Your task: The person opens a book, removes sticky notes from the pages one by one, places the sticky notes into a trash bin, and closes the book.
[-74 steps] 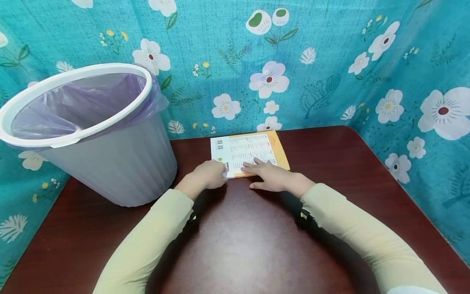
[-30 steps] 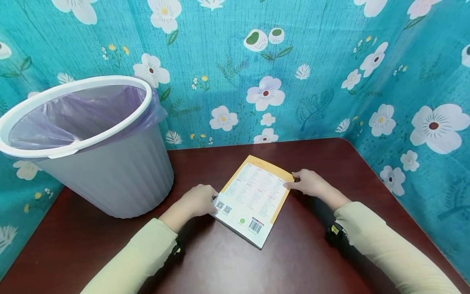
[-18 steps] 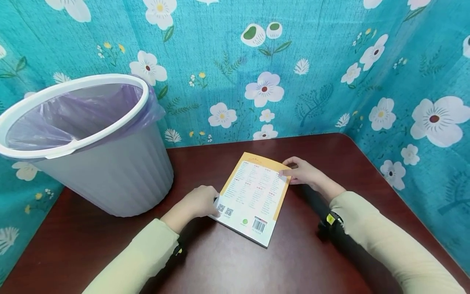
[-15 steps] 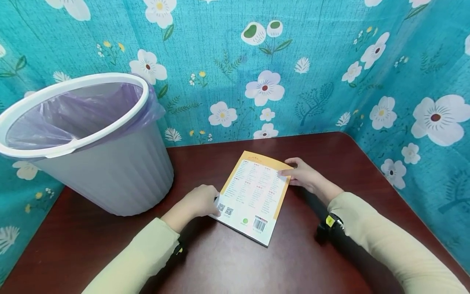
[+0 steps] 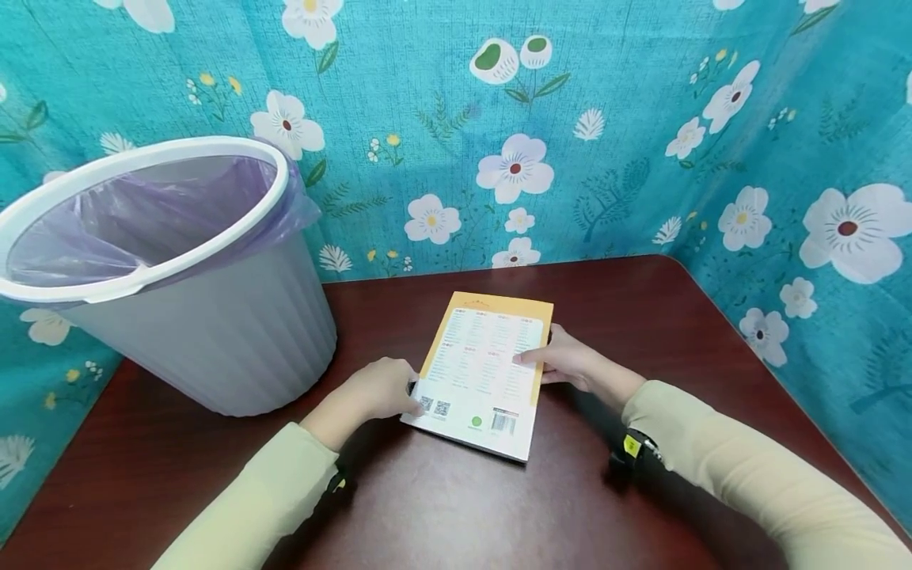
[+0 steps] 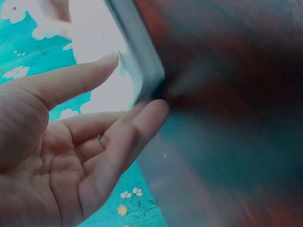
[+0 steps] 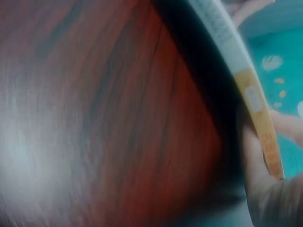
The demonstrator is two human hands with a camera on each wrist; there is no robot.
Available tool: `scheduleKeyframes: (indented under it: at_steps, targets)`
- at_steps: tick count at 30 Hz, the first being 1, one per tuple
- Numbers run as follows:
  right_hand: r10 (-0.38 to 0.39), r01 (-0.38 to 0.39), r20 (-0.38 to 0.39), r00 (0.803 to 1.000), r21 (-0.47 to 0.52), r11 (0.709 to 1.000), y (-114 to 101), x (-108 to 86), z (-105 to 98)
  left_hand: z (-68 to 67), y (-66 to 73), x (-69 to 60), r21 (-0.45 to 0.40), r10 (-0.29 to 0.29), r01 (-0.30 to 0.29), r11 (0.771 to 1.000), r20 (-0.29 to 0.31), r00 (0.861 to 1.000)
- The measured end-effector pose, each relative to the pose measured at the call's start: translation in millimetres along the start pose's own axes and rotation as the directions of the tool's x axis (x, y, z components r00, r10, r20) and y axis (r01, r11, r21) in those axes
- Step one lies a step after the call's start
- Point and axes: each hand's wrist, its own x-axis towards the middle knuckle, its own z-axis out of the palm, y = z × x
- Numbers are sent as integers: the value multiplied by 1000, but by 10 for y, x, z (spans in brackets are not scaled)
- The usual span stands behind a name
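Observation:
A paperback book (image 5: 484, 372) with a white back cover and orange border is between both hands, its barcode at the near end. At its near left corner, my left hand (image 5: 381, 389) pinches it; in the left wrist view the thumb (image 6: 83, 78) lies on the cover and the other fingers reach beneath. My right hand (image 5: 570, 360) grips the book's right edge, thumb on the cover and fingers below. Seen from the right wrist, the orange and white spine (image 7: 253, 94) runs between thumb and fingers, with a dark shadow under it.
A grey bin (image 5: 235, 332) with a white rim and purple liner bag (image 5: 192, 198) stands at the left of the dark red-brown table (image 5: 456, 522). Teal flowered cloth (image 5: 399, 95) hangs behind and along the right side.
Drawn nearer from the table's back, the book has turned. My right hand went from lying on the cover to gripping the right edge. Lately the book has swung slightly counterclockwise.

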Motion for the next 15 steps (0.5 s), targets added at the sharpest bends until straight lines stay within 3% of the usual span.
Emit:
scheduleKeyframes:
  at_steps: [3,6,11,15]
  targets:
    - [26,-29,-43,999,-81,996,-8,-4,-106,-45,-19,-35,-21,14,-14,1000,-2,1000]
    - [13,-25,-77,997,-155,988,-71,-46,-245,-136,-61,-108,-48,44,-46,998,-44,998]
    - [-73,55,-74,995,-215,975,-274,-200,-500,-326,-167,-277,-115,105,-118,986,-113,988]
    - [-138,118,-50,989,-282,952,-564,-363,-672,-409,-249,-391,-163,104,-128,978,-150,983]
